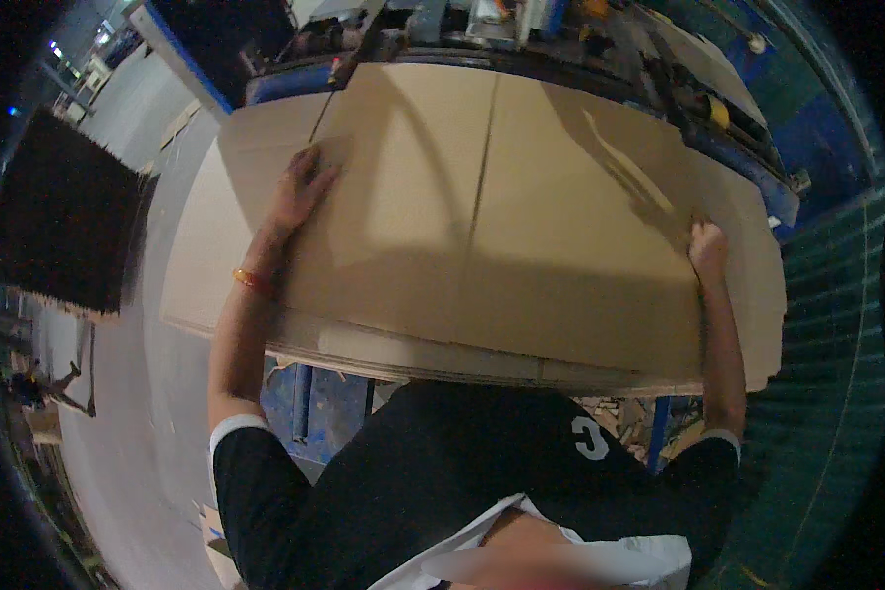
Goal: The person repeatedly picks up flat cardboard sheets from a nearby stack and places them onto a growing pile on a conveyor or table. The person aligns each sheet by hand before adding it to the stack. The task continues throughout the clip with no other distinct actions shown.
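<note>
A wide brown cardboard sheet point(403, 211) with dark crease lines lies on top of a stack of cardboard sheets point(393, 346) in front of me. My left hand point(303, 189) rests on its left part, beside a slot near the far edge, thumb and fingers apart. At the right side my right hand point(708, 248) is closed, its curled fingers at the top sheet's edge. The fingertips of that hand are partly hidden. An orange bracelet point(250, 279) circles my left wrist.
A dark machine point(442, 49) with rails and rollers runs along the far side of the stack. Beyond the floor at left stands a dark pile with ragged edges point(64, 216). Green corrugated sheeting point(826, 374) borders the right. Cardboard scraps point(610, 418) show under the stack.
</note>
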Demonstrator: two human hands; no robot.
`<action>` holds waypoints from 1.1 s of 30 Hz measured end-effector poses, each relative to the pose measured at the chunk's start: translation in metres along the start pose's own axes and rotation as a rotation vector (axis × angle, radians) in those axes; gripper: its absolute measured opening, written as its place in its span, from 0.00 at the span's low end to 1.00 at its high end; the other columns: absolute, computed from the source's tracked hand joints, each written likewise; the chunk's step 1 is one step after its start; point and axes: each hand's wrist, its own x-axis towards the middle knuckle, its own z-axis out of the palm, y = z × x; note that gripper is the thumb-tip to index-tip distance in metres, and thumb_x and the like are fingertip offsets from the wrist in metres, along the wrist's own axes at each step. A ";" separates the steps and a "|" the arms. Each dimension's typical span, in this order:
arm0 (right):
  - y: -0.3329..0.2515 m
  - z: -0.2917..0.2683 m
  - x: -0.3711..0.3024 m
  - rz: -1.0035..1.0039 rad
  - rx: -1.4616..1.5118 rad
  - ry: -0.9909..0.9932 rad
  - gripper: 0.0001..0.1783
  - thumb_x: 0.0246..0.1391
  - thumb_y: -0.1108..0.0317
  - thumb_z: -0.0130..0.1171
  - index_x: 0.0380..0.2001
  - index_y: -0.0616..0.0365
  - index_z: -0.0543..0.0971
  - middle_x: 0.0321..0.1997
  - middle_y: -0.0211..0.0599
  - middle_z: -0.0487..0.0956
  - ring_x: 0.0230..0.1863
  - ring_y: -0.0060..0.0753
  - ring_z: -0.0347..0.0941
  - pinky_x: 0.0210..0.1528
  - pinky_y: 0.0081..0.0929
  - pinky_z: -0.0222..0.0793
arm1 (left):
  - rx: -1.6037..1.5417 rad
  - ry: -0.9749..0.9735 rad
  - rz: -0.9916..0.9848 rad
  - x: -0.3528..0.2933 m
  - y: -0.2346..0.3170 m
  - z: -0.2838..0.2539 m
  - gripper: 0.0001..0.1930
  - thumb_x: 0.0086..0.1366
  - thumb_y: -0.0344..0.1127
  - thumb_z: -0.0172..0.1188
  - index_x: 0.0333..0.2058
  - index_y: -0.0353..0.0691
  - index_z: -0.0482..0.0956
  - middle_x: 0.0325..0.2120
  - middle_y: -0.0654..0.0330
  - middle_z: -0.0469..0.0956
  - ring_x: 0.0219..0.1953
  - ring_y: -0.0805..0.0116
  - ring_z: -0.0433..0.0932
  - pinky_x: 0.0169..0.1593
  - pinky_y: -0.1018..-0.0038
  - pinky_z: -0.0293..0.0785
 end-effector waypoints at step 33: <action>-0.120 -0.043 -0.014 -0.434 0.113 -0.243 0.33 0.47 0.39 0.51 0.53 0.47 0.71 0.61 0.41 0.64 0.63 0.46 0.55 0.63 0.45 0.49 | 0.651 0.045 0.737 0.038 0.088 0.017 0.27 0.56 0.35 0.52 0.56 0.42 0.64 0.55 0.58 0.66 0.56 0.61 0.65 0.61 0.57 0.54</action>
